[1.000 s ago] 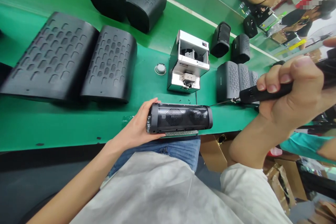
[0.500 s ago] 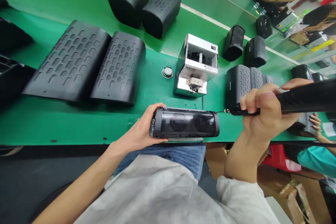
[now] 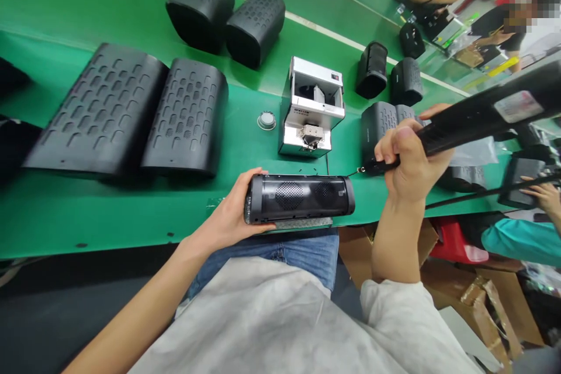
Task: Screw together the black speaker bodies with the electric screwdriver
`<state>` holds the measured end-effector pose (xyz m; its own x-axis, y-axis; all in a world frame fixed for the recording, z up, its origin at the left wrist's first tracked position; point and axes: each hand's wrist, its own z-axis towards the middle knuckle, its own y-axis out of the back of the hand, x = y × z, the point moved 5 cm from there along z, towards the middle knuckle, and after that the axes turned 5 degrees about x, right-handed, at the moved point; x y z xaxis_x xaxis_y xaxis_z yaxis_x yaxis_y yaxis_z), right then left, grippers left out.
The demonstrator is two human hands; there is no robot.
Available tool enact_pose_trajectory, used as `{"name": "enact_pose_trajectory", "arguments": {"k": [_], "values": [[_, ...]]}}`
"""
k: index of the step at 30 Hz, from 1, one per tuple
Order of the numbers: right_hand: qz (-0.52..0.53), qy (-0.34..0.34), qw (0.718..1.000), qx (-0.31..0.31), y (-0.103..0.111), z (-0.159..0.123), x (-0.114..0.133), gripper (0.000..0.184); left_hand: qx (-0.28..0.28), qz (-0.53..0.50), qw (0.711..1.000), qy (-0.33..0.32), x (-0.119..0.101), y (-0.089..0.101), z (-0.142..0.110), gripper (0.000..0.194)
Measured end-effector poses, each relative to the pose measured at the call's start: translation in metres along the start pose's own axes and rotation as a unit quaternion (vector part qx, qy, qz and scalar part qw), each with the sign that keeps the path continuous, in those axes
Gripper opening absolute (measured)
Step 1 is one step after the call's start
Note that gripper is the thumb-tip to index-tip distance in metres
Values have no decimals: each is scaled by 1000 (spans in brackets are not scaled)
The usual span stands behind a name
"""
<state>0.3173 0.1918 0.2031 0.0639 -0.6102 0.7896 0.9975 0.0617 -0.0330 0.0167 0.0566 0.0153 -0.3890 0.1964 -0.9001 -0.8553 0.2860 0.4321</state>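
My left hand (image 3: pixel 230 210) is closed around the left end of a black speaker (image 3: pixel 302 197), which lies on its side at the table's near edge with perforated round patches facing up. My right hand (image 3: pixel 409 155) grips a black electric screwdriver (image 3: pixel 486 117), its body slanting up to the right. The thin bit of the screwdriver points left and meets the right end of the speaker; whether it sits in a screw is too small to tell. Just beyond the speaker stands a silver screw feeder machine (image 3: pixel 312 108). Several small dark screws (image 3: pixel 309 171) lie between them.
Two large black housings (image 3: pixel 99 111) stand at the left, with more black speakers (image 3: pixel 254 26) behind. A round metal dish (image 3: pixel 266 120) is beside the machine. More speakers (image 3: pixel 372 70) stand at the right. Co-workers, one in a teal sleeve (image 3: pixel 521 236), are at the right; cardboard boxes (image 3: pixel 504 298) lie below.
The view has shifted slightly, so most things sit further left. The screwdriver's rear end has tilted upward, its bit staying at the speaker's right end. My left hand keeps its hold.
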Motion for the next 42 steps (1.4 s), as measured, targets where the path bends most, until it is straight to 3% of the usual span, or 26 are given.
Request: {"name": "enact_pose_trajectory", "arguments": {"k": [4,8,11,14,17,23,28,31,37,40,42], "values": [[26,-20,998,48,-6,15,20,40,3,-9,1000,-16,-1,-3,0,121],[36,74,996,26,-18,34,63,26,-14,0,999,-53,-6,-2,-1,121],[12,140,990,-8,-42,45,72,27,-30,21,997,-63,-9,0,-2,123],[27,145,989,-20,-70,55,52,25,-35,34,997,-66,-11,1,-3,125],[31,120,992,-32,-85,64,24,34,-34,34,997,-66,-12,1,-4,127],[-42,56,997,19,-84,80,-13,63,-27,23,997,-64,-10,0,-3,132],[-108,-10,994,22,-84,77,-24,66,-30,5,997,-73,-7,-2,-2,137],[-61,-6,998,-2,-90,63,-2,63,-34,2,995,-93,-8,-4,-2,142],[48,28,998,-2,-105,17,104,21,-48,34,988,-142,-11,-10,1,145],[-6,-30,998,46,-117,-8,137,44,-49,55,984,-163,-14,-11,2,148],[-19,-28,997,76,-129,-24,147,46,-44,63,983,-168,-14,-12,2,152]]}}
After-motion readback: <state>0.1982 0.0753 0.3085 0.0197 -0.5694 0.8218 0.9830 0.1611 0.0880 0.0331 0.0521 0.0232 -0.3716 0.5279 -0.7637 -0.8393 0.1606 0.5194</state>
